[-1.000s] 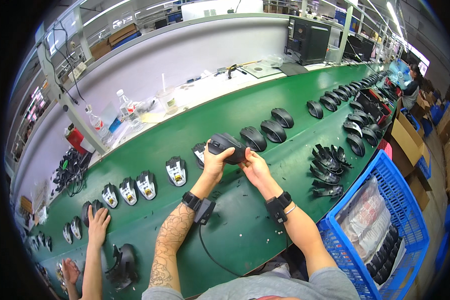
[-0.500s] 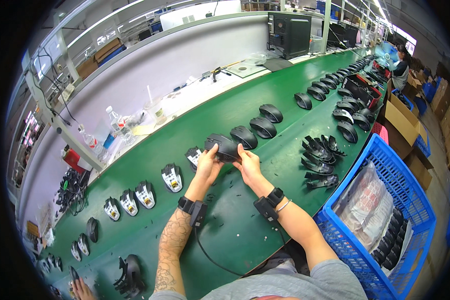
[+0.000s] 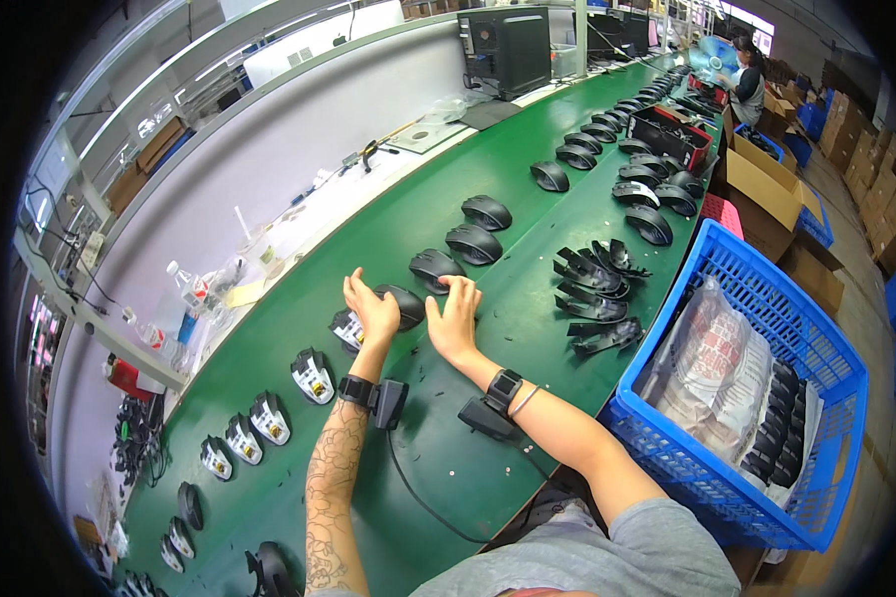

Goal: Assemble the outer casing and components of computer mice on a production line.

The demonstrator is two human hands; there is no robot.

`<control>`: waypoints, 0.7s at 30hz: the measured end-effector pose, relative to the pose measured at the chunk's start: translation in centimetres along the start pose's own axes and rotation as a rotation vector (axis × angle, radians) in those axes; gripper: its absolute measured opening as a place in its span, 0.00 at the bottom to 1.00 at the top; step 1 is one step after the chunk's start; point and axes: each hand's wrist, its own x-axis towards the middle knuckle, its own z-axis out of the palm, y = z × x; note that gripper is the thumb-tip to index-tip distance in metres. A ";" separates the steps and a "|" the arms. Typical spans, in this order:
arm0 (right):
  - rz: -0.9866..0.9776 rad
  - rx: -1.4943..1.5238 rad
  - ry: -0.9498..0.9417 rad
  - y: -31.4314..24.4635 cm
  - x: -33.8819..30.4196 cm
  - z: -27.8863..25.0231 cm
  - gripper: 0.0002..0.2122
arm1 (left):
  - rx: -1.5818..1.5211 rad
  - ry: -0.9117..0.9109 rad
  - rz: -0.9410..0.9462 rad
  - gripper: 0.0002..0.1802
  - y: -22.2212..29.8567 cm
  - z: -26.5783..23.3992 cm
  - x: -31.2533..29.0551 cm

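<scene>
A black computer mouse [image 3: 405, 306] sits on the green bench between my two hands. My left hand [image 3: 375, 313] is at its left side, fingers apart, and overlaps part of it. My right hand [image 3: 455, 323] is beyond its right side, fingers loosely bent and apart, the thumb tip close to the shell. Whether either hand touches the mouse I cannot tell. Just behind stands another black mouse [image 3: 435, 270], in line with further finished-looking mice [image 3: 474, 244]. Left of my left hand, a mouse base without its top shell [image 3: 346, 328] is partly covered by the hand.
More open mouse bases [image 3: 312, 376] line the bench to the left. Black curved shell parts [image 3: 592, 294] lie on the right, before a blue crate [image 3: 767, 289] holding bagged items and black parts. Plastic bottles [image 3: 194, 289] stand at the wall. A person [image 3: 747, 85] is at the far end.
The mouse I held up in both hands is now down on the bench between them. My hands have loosened and spread apart. The whole view has shifted, with the bench appearing further left.
</scene>
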 end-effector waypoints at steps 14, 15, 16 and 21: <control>-0.527 -0.491 -0.723 0.8 -0.9 0.4 0.22 | -0.147 -1.193 1.025 0.28 18.1 4.2 -9.7; -0.524 -0.491 -0.704 0.5 -1.0 0.3 0.22 | -0.132 -1.188 1.043 0.27 18.0 4.4 -10.2; -0.518 -0.491 -0.683 0.3 -1.1 0.4 0.22 | -0.116 -1.185 1.062 0.26 17.7 4.5 -10.6; -0.509 -0.526 -0.629 -0.2 -1.2 0.9 0.20 | -0.140 -1.156 1.152 0.18 16.2 5.3 -11.5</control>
